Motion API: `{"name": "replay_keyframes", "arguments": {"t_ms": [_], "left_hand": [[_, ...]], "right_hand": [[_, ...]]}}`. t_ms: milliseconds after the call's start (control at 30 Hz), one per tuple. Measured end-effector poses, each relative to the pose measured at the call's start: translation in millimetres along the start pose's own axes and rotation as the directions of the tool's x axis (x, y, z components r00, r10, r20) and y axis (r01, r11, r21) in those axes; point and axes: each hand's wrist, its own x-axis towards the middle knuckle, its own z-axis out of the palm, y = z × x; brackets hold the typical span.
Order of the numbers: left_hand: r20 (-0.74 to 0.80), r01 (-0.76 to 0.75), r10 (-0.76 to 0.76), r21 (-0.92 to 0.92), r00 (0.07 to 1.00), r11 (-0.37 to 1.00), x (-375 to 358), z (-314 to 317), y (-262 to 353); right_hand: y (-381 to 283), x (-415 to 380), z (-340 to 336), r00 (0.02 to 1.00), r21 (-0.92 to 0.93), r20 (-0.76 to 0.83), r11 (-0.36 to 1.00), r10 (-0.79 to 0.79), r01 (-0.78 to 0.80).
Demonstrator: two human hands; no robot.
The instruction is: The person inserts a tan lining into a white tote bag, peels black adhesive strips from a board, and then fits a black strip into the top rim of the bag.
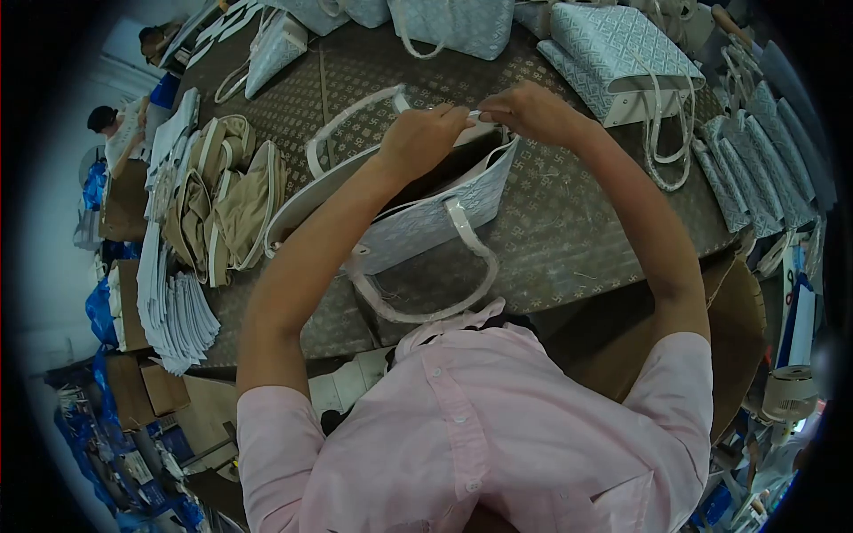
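A pale blue-grey patterned handbag (418, 233) stands on the table in front of me, its top gaping and its inside dark. One plastic-wrapped handle (480, 271) hangs down on my side, while the other handle (330, 142) lies toward the far side. At the far right end of the bag's opening, my left hand (425, 140) has its fingers closed on the rim. Close beside it, my right hand (536, 114) pinches the same edge, its fingertips together. Whatever small part lies between the fingertips is hidden.
Tan fabric linings (235, 195) lie heaped at the left, beside stacked pale sheets (178, 311). Finished bags (622, 67) stand at the back and right, near flat patterned panels (755, 169). Another person (124, 129) is at the far left. A cardboard box (737, 329) stands below the table's right edge.
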Motion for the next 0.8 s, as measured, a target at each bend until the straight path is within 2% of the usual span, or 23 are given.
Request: {"name": "replay_keyframes", "arguments": {"t_ms": [33,100,133,233,300,333,367,400,433,467,500,533,600,633,667,700,733,800], "left_hand": [[0.013,-0.001,0.001,-0.003,1.0,1.0,0.5,0.8,1.3],[0.067,0.156,-0.148,-0.134,0.987,0.979,4.2,-3.3,1.2],[0.067,0.151,-0.143,-0.121,0.987,0.981,6.6,-5.2,0.3],[0.058,0.195,-0.189,-0.121,0.98,0.973,11.5,-6.9,-2.0],[0.24,0.193,-0.163,-0.106,0.957,0.976,15.3,-9.1,-6.2],[0.234,0.184,-0.158,-0.095,0.959,0.978,15.6,-12.6,-10.5],[0.214,0.134,-0.131,-0.003,0.968,0.991,17.3,-17.9,-17.1],[0.197,0.098,-0.113,0.087,0.974,0.991,14.9,-23.0,-24.2],[0.178,0.108,-0.125,0.106,0.976,0.989,11.3,-29.7,-37.3],[0.128,0.237,-0.243,0.059,0.962,0.97,5.6,-38.3,-55.8],[0.09,0.364,-0.363,0.004,0.928,0.931,-3.1,-48.1,-71.1],[0.082,0.385,-0.385,0.019,0.919,0.923,-11.0,-60.1,-83.9],[-0.113,0.397,-0.386,0.091,0.915,0.913,-25.5,-87.9,-101.6],[-0.12,0.42,-0.408,0.103,0.905,0.902,-33.3,-105.6,-90.5],[0.02,0.655,-0.654,-0.041,0.756,0.755,-41.3,-122.1,-77.9],[0.188,0.838,-0.817,-0.145,0.546,0.526,-50.6,-135.0,-67.5],[0.254,0.836,-0.813,-0.335,0.524,0.435,-69.5,-136.4,-64.2],[0.114,0.79,-0.879,-0.503,0.463,0.351,-100.0,-131.4,-41.7]], "right_hand": [[-0.2,-1.7,0.6,1.0,0.012,-0.003,1.0,0.006,-0.006],[-1.4,0.2,-3.1,0.994,0.185,0.003,0.977,0.106,-0.105],[2.4,1.6,-2.1,0.995,0.186,-0.009,0.978,0.098,-0.095],[0.5,7.7,-4.7,1.0,0.143,-0.014,0.99,-0.01,0.011],[-13.0,6.8,-14.2,0.973,0.007,0.15,0.984,0.177,-0.18],[-7.6,2.4,-9.5,0.975,0.001,0.137,0.985,0.172,-0.174],[8.9,-6.6,-2.0,0.973,0.228,-0.131,0.961,0.19,-0.157],[20.3,-14.2,-2.5,0.898,0.436,-0.366,0.897,0.245,-0.067],[16.1,-24.2,-9.6,0.833,0.536,-0.405,0.836,0.376,-0.117],[5.6,-38.1,-11.4,0.755,0.639,-0.419,0.754,0.504,-0.148],[0.4,-51.4,-5.3,0.75,0.666,-0.391,0.726,0.534,-0.17],[-6.2,-62.0,5.8,0.746,0.691,-0.357,0.696,0.563,-0.195],[-27.5,-71.7,27.2,0.783,0.767,-0.21,0.595,0.586,-0.239],[-35.3,-74.6,31.3,0.799,0.769,-0.196,0.594,0.568,-0.234],[-42.0,-76.4,33.1,0.8,0.771,-0.115,0.561,0.588,-0.301],[-48.9,-74.6,34.6,0.794,0.765,-0.038,0.529,0.607,-0.368],[-56.8,-70.1,36.3,0.805,0.766,-0.029,0.531,0.593,-0.363],[-72.4,-61.7,35.9,0.826,0.669,-0.277,0.716,0.49,-0.2]]}}
